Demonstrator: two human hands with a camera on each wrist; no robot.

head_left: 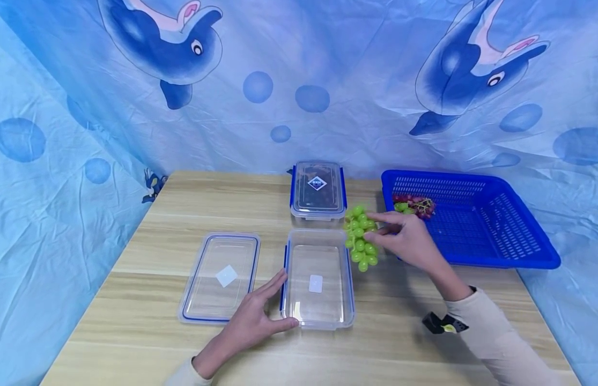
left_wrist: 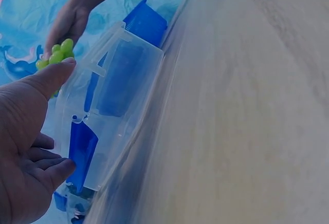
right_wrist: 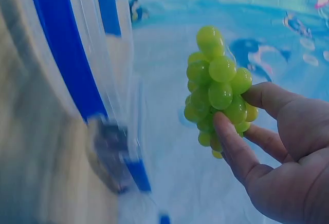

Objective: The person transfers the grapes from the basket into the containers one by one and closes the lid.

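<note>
My right hand (head_left: 408,239) pinches a bunch of green grapes (head_left: 360,241) between thumb and fingers, at the upper right side of a clear plastic container (head_left: 299,257) without its lid. In the right wrist view the green grapes (right_wrist: 218,88) hang off the fingertips. My left hand (head_left: 252,316) is spread around the container's lower left corner, thumb at the front edge and fingers along the left side. The left wrist view shows the left hand (left_wrist: 25,136) next to the container's wall (left_wrist: 123,75) and its blue side latch (left_wrist: 81,154).
A clear lid with a blue seal (head_left: 221,300) lies left of the container. Behind stands a closed, filled container with blue latches (head_left: 318,201). At right, a blue plastic basket (head_left: 472,236) holds red grapes (head_left: 424,206) and some green ones (head_left: 403,207). A dolphin-print cloth (head_left: 289,64) hangs behind the wooden table (head_left: 134,300).
</note>
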